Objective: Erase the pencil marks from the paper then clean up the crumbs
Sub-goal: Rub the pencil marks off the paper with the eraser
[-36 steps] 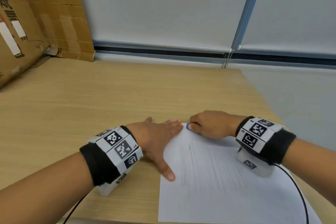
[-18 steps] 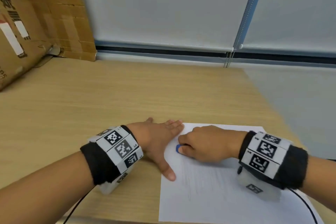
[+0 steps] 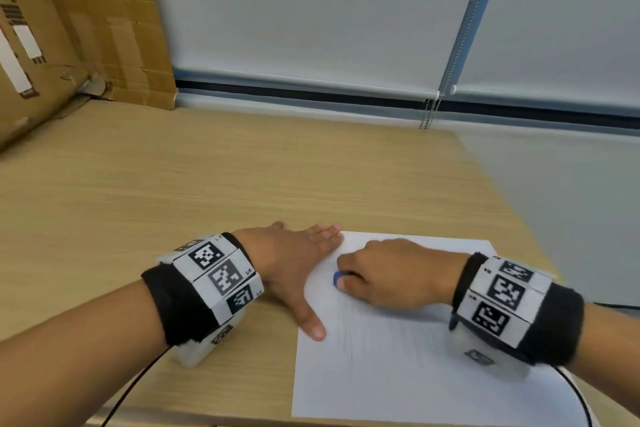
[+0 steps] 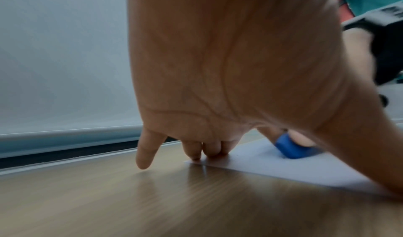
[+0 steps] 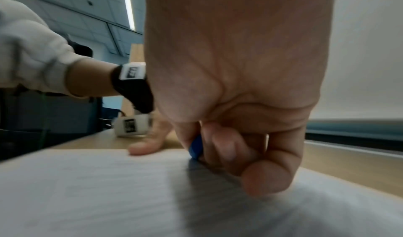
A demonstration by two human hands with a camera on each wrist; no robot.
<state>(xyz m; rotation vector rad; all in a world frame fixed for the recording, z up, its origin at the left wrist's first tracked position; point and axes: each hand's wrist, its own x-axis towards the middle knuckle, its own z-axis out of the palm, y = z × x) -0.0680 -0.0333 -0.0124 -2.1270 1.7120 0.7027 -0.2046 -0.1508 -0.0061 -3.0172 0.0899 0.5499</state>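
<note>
A white sheet of paper (image 3: 398,367) with faint pencil lines lies on the wooden table (image 3: 207,184), near its front right corner. My right hand (image 3: 388,274) pinches a small blue eraser (image 3: 337,278) and holds it against the paper's upper left part. The eraser (image 4: 291,148) shows low on the sheet in the left wrist view, and as a blue edge (image 5: 196,146) between my curled fingers in the right wrist view. My left hand (image 3: 294,263) lies flat with straight fingers. It presses the paper's left edge, its thumb (image 3: 313,322) on the sheet. Crumbs are too small to see.
A large cardboard box (image 3: 62,38) stands at the table's back left. White roller blinds (image 3: 311,10) with a bead chain (image 3: 429,111) hang behind the table. The table's right edge (image 3: 512,218) runs close to the paper. Black cables (image 3: 131,388) trail from both wrists.
My right hand has drawn the eraser from the paper's top left corner down towards me along the left part of the sheet. My left hand has stayed in place.
</note>
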